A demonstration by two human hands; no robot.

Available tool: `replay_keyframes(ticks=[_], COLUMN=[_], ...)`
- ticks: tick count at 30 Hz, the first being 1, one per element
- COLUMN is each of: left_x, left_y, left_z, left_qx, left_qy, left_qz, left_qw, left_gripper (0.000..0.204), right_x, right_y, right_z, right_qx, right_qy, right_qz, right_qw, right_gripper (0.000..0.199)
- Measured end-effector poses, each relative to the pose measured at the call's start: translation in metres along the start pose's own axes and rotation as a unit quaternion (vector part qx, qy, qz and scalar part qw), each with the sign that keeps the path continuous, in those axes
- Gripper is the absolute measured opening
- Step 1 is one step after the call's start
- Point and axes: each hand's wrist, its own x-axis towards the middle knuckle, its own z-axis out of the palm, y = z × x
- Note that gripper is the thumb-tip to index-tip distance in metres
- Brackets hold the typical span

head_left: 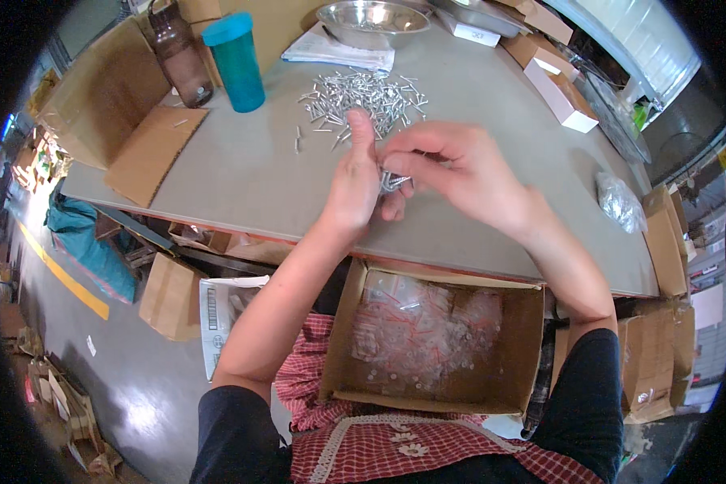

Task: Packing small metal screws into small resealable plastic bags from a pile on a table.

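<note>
My left hand (353, 181) and my right hand (452, 165) meet above the grey table (242, 173), both closed around a small bundle of silver screws (392, 181). The left thumb points up; the right fingers pinch the bundle from the right. Just beyond the hands lies a loose pile of silver screws (367, 97). Below the table edge, on my lap, sits an open cardboard box (436, 339) filled with small clear bags with red strips.
A teal cup (235, 60) and a brown bottle (179, 56) stand at the back left beside cardboard flaps (149, 149). A steel bowl (373, 22) and papers are at the back. White boxes (563, 97) and a clear bag (619, 202) lie right.
</note>
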Motion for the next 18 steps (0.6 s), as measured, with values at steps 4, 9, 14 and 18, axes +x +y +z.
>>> replay_keyframes(ticks=[4, 9, 14, 18], left_x=[0.004, 0.001, -0.005, -0.004], left_y=[-0.004, -0.005, -0.013, -0.023], left_z=[-0.01, 0.007, 0.024, 0.033], left_qx=[-0.068, -0.028, -0.011, -0.035], left_qy=[-0.017, -0.004, -0.033, -0.083], left_qz=[-0.022, -0.012, 0.012, 0.045], left_qw=[0.997, 1.0, 0.999, 0.995], left_gripper=[0.105, 0.098, 0.093, 0.087], right_x=[-0.005, -0.02, -0.034, -0.048], right_y=[0.014, 0.011, 0.013, 0.009], right_z=[-0.005, 0.0, -0.001, -0.014], right_qx=[-0.002, -0.223, -0.229, -0.23], right_qy=[0.064, 0.064, 0.086, 0.11], right_qz=[-0.151, -0.203, -0.21, -0.212], right_qw=[0.986, 0.951, 0.947, 0.943], right_gripper=[0.017, 0.018, 0.015, 0.013])
